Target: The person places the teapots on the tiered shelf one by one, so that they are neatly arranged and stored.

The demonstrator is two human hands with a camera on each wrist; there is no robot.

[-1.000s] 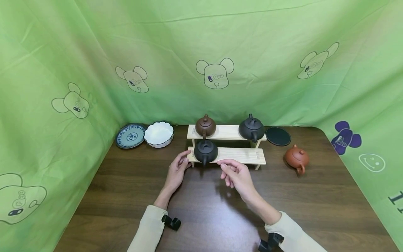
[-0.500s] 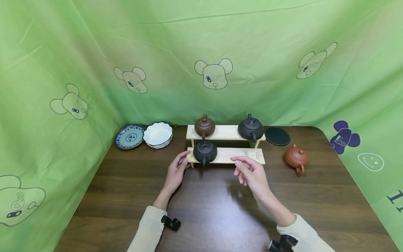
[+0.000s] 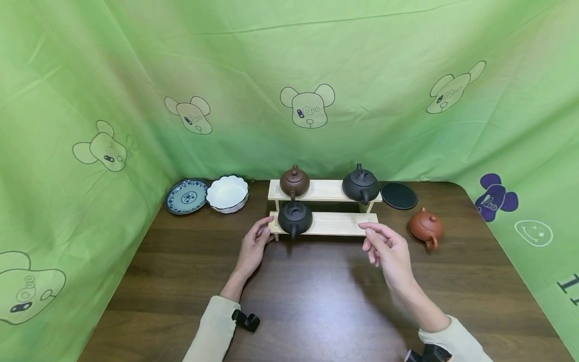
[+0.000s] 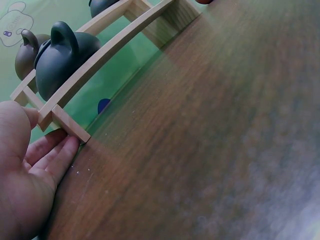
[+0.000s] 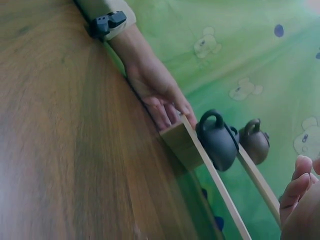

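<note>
My left hand [image 3: 252, 250] holds the left end of the lower step of a two-step wooden display stand [image 3: 336, 222]. In the left wrist view the thumb lies at the board's corner and the other fingers [image 4: 62, 155] are by the stand's leg. A black teapot [image 3: 295, 219] sits on that step near the left hand, its handle toward me. On the upper step stand a brown teapot [image 3: 294, 182] at left and a larger dark teapot [image 3: 361, 184] at right. My right hand [image 3: 392, 256], fingers loosely bent and holding nothing, hovers by the lower step's right end.
A reddish-orange teapot [image 3: 426, 227] stands on the table [image 3: 181, 281] right of the stand. A black round mat [image 3: 399, 195] lies behind it. At the left back are a blue patterned plate [image 3: 187, 196] and a white scalloped bowl [image 3: 228, 193]. Green cloth [image 3: 244, 60] hangs behind.
My right hand has moved right along the front of the lower step, from beside the black teapot to the right end. The left hand and the teapots have stayed in place.
</note>
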